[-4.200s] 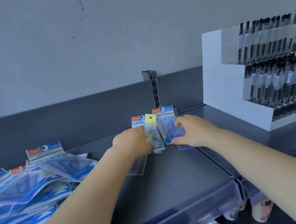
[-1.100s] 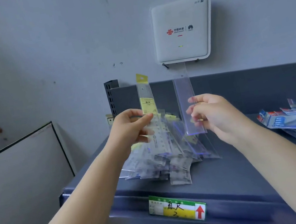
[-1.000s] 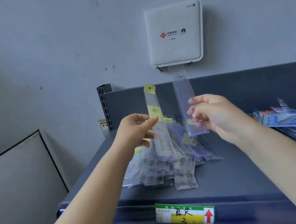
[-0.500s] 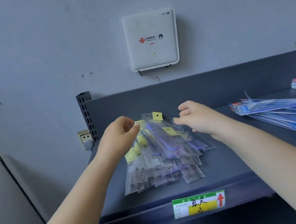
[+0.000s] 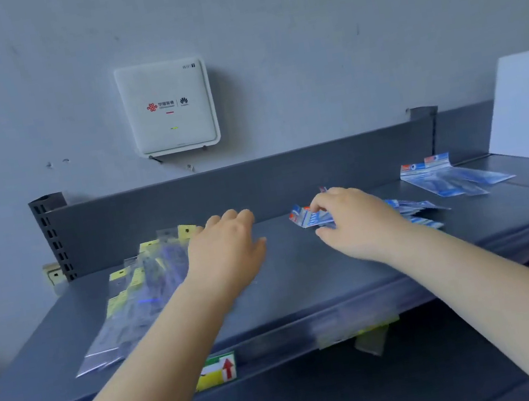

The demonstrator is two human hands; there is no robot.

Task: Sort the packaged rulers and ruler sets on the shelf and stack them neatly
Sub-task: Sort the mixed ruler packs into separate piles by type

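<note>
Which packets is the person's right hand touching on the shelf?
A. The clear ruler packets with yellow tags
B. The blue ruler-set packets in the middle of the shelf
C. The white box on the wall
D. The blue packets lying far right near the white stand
B: the right hand has its fingers on the middle blue packets, while the yellow-tagged clear packets lie under the left hand.
</note>
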